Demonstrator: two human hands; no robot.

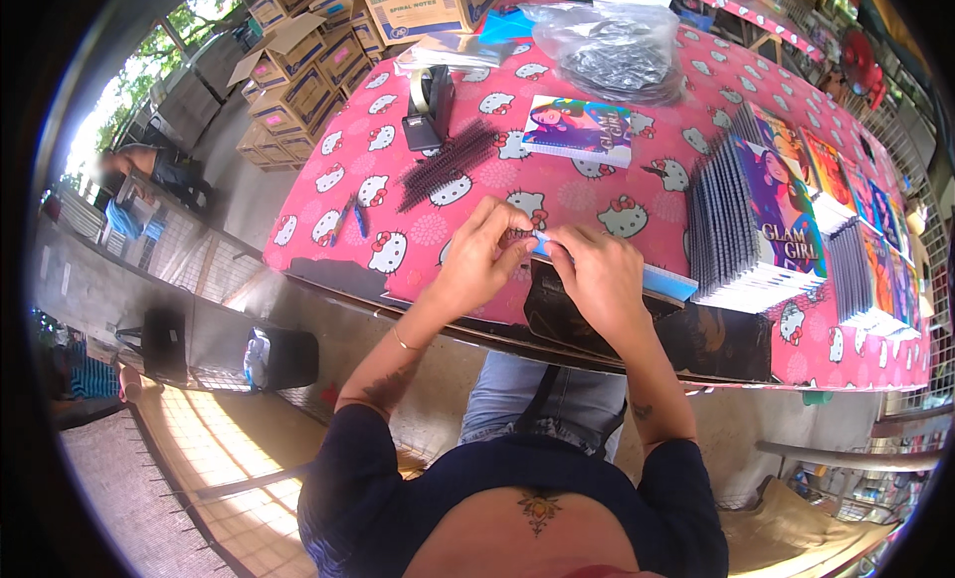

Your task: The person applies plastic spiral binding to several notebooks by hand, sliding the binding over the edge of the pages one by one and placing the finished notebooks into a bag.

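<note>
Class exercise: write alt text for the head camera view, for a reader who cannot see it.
Two bare hands, left hand and right hand, pinch a black spiral coil against a blue-edged notebook over a pink patterned tablecloth. Stacked notebooks stand to the right.

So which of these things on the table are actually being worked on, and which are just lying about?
In hand:
left hand and right hand on a blue-edged notebook
black spiral coil at its edge

Lying about:
tape dispenser
loose black coils
plastic bag
stacked notebooks
cardboard boxes
</note>
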